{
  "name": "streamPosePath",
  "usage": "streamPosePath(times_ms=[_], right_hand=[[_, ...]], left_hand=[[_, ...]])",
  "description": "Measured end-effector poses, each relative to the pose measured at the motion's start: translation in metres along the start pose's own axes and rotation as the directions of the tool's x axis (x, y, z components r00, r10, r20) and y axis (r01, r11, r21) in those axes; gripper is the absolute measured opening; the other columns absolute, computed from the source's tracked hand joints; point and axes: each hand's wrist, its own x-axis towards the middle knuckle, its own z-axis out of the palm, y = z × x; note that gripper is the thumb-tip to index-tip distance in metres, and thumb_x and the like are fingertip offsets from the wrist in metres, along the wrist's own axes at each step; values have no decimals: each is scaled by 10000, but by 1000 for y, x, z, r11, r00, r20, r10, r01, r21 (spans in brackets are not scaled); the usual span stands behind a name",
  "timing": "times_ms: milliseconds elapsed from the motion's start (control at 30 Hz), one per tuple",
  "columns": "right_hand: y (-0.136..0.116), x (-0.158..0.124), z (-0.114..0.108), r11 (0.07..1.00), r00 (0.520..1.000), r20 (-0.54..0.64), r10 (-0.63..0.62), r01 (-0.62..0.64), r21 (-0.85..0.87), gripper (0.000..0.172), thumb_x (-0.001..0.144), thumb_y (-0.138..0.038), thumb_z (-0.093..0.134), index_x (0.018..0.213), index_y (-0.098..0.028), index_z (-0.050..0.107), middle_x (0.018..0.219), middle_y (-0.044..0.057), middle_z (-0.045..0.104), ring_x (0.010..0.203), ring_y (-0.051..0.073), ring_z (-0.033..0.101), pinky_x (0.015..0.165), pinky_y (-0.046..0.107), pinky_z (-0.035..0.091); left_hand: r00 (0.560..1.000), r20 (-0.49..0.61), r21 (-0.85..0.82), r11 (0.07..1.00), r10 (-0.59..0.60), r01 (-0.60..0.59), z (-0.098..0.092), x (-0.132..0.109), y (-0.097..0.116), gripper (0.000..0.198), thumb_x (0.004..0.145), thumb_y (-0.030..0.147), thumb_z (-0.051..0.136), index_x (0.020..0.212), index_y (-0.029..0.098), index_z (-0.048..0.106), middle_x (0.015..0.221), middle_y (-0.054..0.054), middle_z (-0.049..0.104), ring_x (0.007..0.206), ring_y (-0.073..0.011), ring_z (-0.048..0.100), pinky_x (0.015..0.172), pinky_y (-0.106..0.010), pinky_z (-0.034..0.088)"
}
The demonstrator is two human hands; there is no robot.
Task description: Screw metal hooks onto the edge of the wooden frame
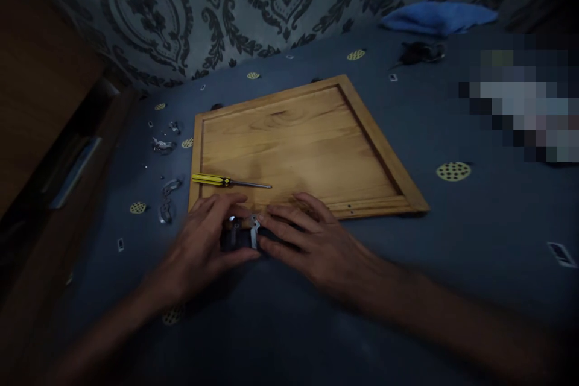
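A wooden framed door panel point(289, 139) lies flat on the dark blue patterned cloth. At its near edge is a metal cabinet hinge point(254, 232) with its arm pointing towards me. My left hand point(205, 235) curves around the hinge, thumb at the near end and fingers on the panel side. My right hand point(312, 235) reaches in from the right with outstretched, parted fingers, the fingertips touching or very near the hinge. Across the panel's left part rests a screwdriver point(210, 180) with a yellow and black handle, its shaft pointing right.
Another hinge point(166, 200) and small metal parts point(163, 145) lie left of the panel. A blue cloth point(438, 17) and a dark object point(420, 52) are at the back right. Patterned wall covering rises behind; wooden furniture point(40, 90) stands at left. A blurred patch covers the far right.
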Motion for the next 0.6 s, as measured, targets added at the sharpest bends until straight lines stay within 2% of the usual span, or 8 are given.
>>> streamPosePath(times_ms=[300, 467, 600], right_hand=[[1, -1, 1, 1000, 1000, -1, -15, 15, 15, 208, 1008, -181, 586, 1172, -213, 709, 1291, 92, 730, 1253, 264, 606, 1093, 561, 458], [2, -3, 0, 1000, 999, 32, 0, 0, 13, 199, 996, -189, 615, 1174, -227, 693, 1304, 67, 727, 1276, 261, 597, 1114, 562, 451], [3, -1, -3, 1000, 1000, 25, -2, 1, 31, 200, 1035, -197, 547, 1170, -213, 694, 1281, 71, 735, 1247, 260, 617, 1088, 573, 476]], left_hand=[[1000, -4, -10, 1000, 2, -2, -1, -1, -1, 658, 804, 493, 842, 1326, 286, 499, 1155, -41, 742, 1187, -307, 652, 1001, -479, 533], [1000, 3, -2, 1000, -26, 26, 0, 1, 1, 694, 754, 472, 888, 1302, 280, 509, 1150, -45, 751, 1147, -317, 678, 977, -494, 545], [999, 2, 5, 999, -50, 50, 1, 1, 2, 716, 712, 430, 927, 1277, 283, 513, 1143, -50, 753, 1132, -330, 686, 954, -501, 554]])
